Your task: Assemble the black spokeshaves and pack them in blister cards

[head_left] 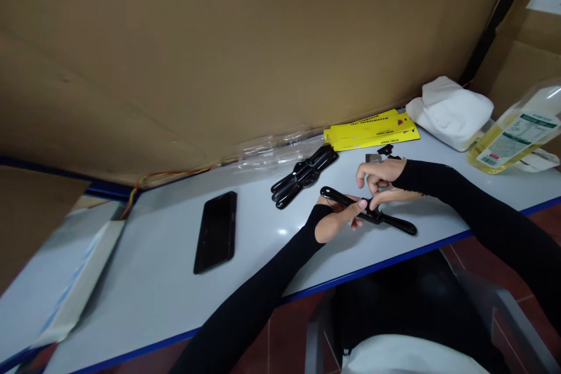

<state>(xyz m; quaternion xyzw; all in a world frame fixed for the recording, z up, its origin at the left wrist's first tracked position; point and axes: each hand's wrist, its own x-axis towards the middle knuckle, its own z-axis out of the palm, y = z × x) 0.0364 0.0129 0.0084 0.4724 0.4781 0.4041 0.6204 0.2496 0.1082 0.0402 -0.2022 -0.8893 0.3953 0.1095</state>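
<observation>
A black spokeshave with two handles lies slantwise in my left hand, whose thumb presses on its middle. My right hand is over the same middle part, fingers curled and thumb tip down at the tool; whatever small part sits between its fingertips is hidden. Just behind my right hand lie a flat grey metal blade and a small black piece. Further left, several more black spokeshave bodies are stacked on the table.
Yellow printed cards and clear plastic packaging lie along the cardboard wall. A black phone rests at left. At right stand a white cloth bundle and a bottle of yellow liquid. The blue table edge runs in front.
</observation>
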